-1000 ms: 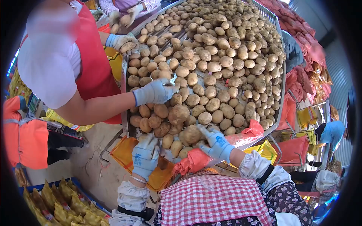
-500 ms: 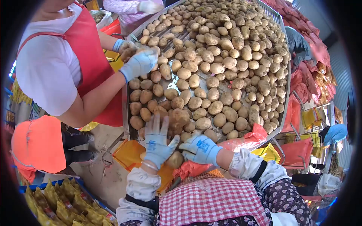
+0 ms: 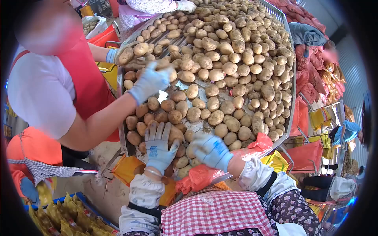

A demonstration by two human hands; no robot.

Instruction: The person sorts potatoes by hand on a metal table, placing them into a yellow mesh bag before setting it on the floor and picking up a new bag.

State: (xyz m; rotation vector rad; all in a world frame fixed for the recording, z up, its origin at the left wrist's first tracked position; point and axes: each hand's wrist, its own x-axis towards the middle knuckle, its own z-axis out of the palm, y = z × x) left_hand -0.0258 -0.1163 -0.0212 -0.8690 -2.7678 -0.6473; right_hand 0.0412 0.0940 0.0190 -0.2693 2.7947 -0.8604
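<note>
Potatoes (image 3: 232, 78) of mixed sizes cover a metal sorting table (image 3: 293, 90), heaped toward the far side and thinner toward me. Both my hands wear pale blue-and-white work gloves. My left hand (image 3: 159, 147) lies over potatoes at the near left corner, fingers stretched forward and thumb apart. To its right, my right hand (image 3: 212, 151) is over the near edge, its fingers smeared by motion close to a few potatoes. Between and below my hands, potatoes (image 3: 183, 162) sit at the edge above an orange-yellow bag (image 3: 167, 192). Red plastic (image 3: 193, 179) drapes over the edge under my right wrist.
At the left, a co-worker in a red apron (image 3: 88, 74) handles potatoes with gloved hands (image 3: 151, 82). Another sleeved arm (image 3: 151, 5) reaches in at the far side. Filled yellow mesh bags (image 3: 67, 216) stand lower left; red sacks (image 3: 311, 74) are stacked at the right.
The view has shifted, so the table appears further left. My right hand has drawn slightly away from my left and blurs. The co-worker's hands have moved apart, one holding a potato.
</note>
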